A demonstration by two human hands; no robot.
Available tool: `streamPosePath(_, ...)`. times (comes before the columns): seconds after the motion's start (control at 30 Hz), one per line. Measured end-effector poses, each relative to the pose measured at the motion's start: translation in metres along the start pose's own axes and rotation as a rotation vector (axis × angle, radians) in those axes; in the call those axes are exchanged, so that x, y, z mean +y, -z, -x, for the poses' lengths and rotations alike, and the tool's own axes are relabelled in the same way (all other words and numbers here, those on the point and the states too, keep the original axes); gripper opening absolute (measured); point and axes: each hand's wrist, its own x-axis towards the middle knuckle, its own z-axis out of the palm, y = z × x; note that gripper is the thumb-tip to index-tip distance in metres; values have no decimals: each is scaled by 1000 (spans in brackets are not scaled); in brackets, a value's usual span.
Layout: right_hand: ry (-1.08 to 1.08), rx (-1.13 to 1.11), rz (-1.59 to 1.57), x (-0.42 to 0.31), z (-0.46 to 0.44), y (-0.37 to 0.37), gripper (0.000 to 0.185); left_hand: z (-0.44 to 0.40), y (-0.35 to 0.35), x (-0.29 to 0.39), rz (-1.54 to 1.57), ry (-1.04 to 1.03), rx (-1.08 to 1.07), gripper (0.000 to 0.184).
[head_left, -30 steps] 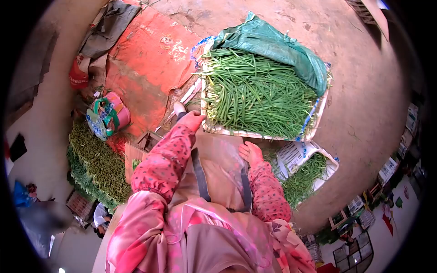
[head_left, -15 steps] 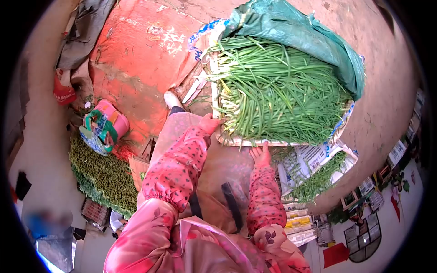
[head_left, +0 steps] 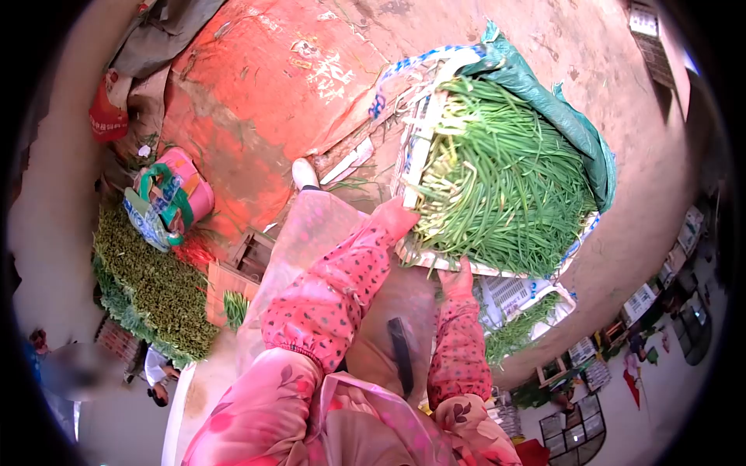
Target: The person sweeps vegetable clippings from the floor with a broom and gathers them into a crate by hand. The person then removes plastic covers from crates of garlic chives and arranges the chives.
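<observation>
A shallow crate (head_left: 423, 149) is heaped with long green chives (head_left: 513, 186), their pale ends toward the left side. My left hand (head_left: 396, 217) is closed on the crate's near-left corner. On its near edge my right hand (head_left: 457, 279) grips the rim, thumb on top and the other fingers mostly hidden underneath. The crate looks tilted, its left side higher. Over its far right side lies a folded green woven sheet (head_left: 556, 109). Below the near edge shows another container lined with printed paper (head_left: 505, 299), holding thin greens (head_left: 517, 335).
A red sheet (head_left: 264, 116) covers ground at the upper left. A pink bucket (head_left: 198, 190) with a green-handled bag stands on the left, beside a small wooden stool (head_left: 252, 252) and heaped dark green plants (head_left: 155, 287). A person (head_left: 157, 369) is at the lower left.
The crate has shifted right in view and turned, its left side now seeming raised. Both hands have moved with it, and the right hand's fingers have closed around the near edge.
</observation>
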Motion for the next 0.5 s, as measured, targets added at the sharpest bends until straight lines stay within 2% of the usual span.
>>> streamPosePath(0.13,55,-97,-22,-21,41,-43,34,36,62,84,-59,-48,-55,44)
streamPosePath(0.23,-13,-39,-103,-15,63,-76,32,59,101,115,-160,-111,-17,46)
streamPosePath(0.27,-20,-102,-172,-5,67,-86,32,59,116,122,-212,-134,-25,45)
streamPosePath(0.3,-8,-249,-185,10,71,-94,31,56,128,123,-265,-155,-34,45)
streamPosePath(0.33,-58,-200,-206,24,75,-105,29,53,143,120,-277,-150,-11,39)
streamPosePath(0.37,-176,-259,-258,41,72,-113,26,47,161,115,-294,-145,15,34)
streamPosePath(0.4,-190,-148,-263,60,87,-139,26,41,179,108,-359,-141,48,34)
streamPosePath(0.43,-271,-217,-321,82,75,-144,28,34,197,100,-422,-138,78,34)
streamPosePath(0.5,-355,-159,-392,121,67,-168,29,7,227,75,-436,-61,83,35)
